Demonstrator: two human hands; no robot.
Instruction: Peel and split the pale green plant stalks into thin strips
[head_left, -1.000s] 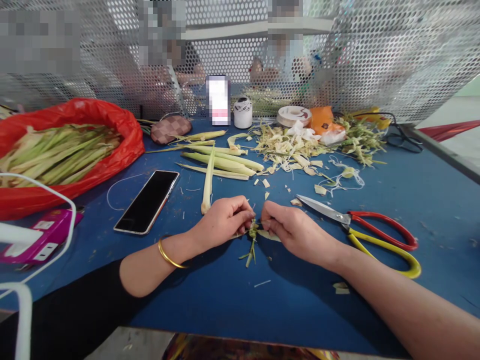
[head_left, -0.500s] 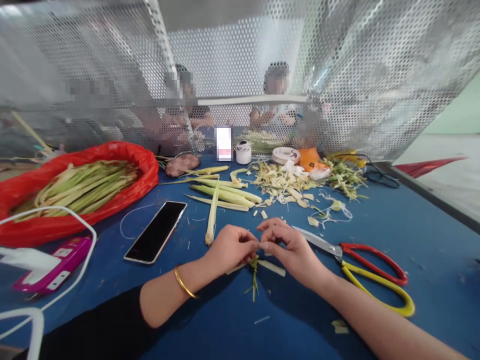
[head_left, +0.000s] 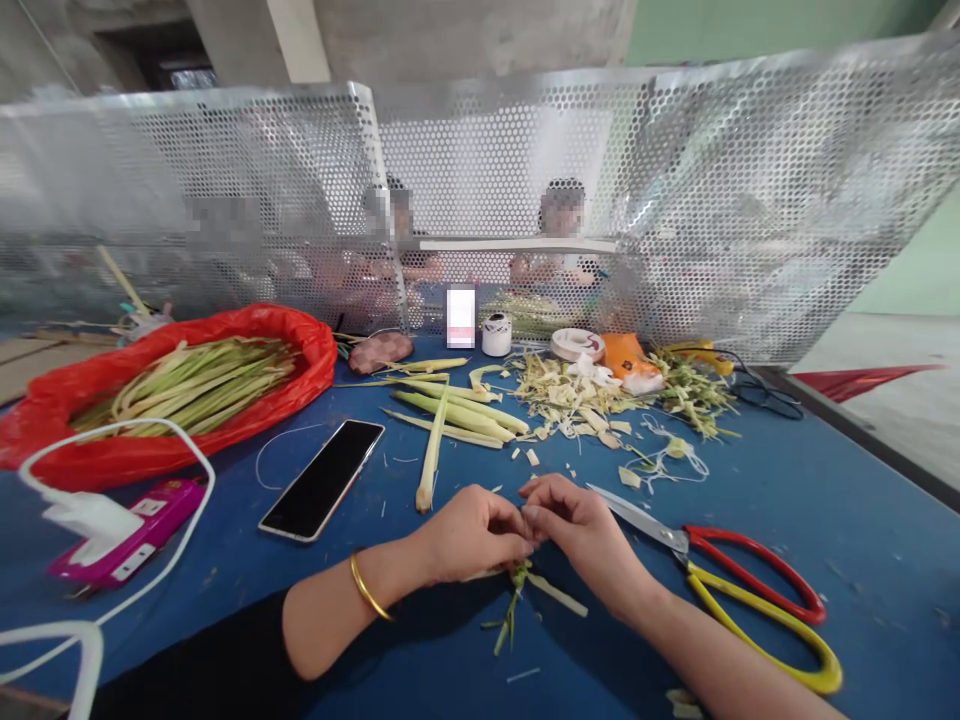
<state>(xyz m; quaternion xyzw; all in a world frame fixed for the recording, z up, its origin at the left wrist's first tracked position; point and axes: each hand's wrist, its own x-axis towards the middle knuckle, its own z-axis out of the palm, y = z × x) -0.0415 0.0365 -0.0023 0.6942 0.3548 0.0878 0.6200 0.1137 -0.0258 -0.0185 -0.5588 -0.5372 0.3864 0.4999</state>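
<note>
My left hand (head_left: 476,535), with a gold bangle at its wrist, is closed with the fingertips pinched. Its fingers meet those of my right hand (head_left: 585,540), which is pinched too. Below them hangs a small piece of green and pale leaf strips (head_left: 517,580), with thin ends trailing over the blue table and one pale strip pointing right. My fingers hide its upper part. Close to the right hand lie large scissors (head_left: 679,540), slightly open, with one red and one yellow handle.
Leaf stalks (head_left: 465,415), a phone (head_left: 322,480) and pale scraps (head_left: 562,390) lie on the table. A red bag (head_left: 315,350) of leaves and a purple power strip (head_left: 161,510) are at left. Behind a perforated metal screen (head_left: 495,130) sit other people.
The view has tilted up, so things sit lower in the picture. My right fingers have drawn in closer to the left fingertips. The leaf piece stays under the hands.
</note>
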